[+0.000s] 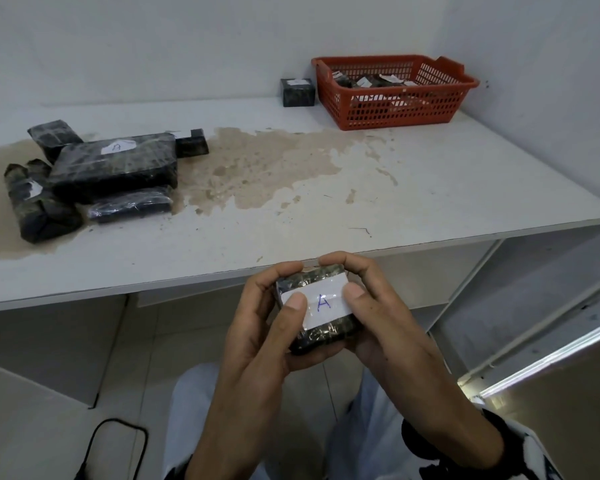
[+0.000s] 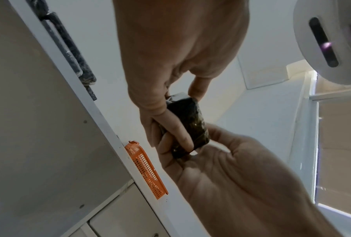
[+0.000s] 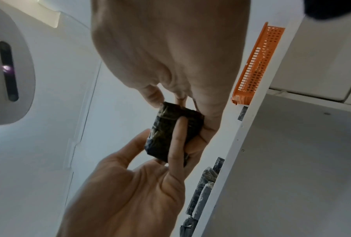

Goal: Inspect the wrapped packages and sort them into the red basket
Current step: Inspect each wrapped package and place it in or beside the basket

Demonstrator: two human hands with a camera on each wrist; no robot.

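Both hands hold a small black wrapped package (image 1: 317, 304) below the table's front edge, its white label marked "A" facing up. My left hand (image 1: 274, 299) grips its left side, thumb on the label. My right hand (image 1: 347, 277) grips the right side, thumb on the label's other end. The wrist views show the package (image 2: 187, 121) (image 3: 166, 131) from below, with fingers of both hands under it. The red basket (image 1: 395, 112) stands at the table's far right and holds several wrapped packages. More black packages lie in a pile at the left, the largest (image 1: 115, 164) also labelled "A".
One small wrapped package (image 1: 298, 93) stands just left of the basket. The white table (image 1: 430, 188) has a wide brown stain (image 1: 257, 161) across its middle. A black cable (image 1: 118, 441) lies on the floor at the lower left. White shelving (image 1: 534, 306) is on the right.
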